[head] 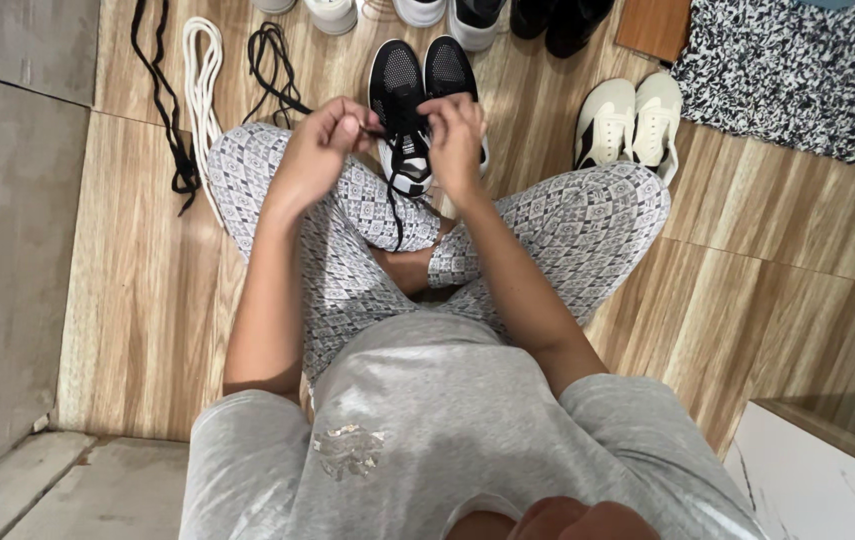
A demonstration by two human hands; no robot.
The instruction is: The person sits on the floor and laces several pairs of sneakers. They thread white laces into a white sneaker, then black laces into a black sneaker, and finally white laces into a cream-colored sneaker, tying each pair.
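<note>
I sit cross-legged on a wooden floor with a black mesh sneaker (399, 100) with a white heel panel in front of my knees. My left hand (325, 135) pinches a black shoelace (395, 205) over the shoe, and the lace's loose end hangs down across my leg. My right hand (455, 135) is closed on the same lace at the shoe's opening. The matching black sneaker (447, 70) lies right beside it on the floor.
A pair of cream sneakers (632, 120) lies to the right. A white lace (202, 90) and black laces (162, 110) lie on the floor at left. More shoes line the far edge, with a speckled rug (797, 70) at top right.
</note>
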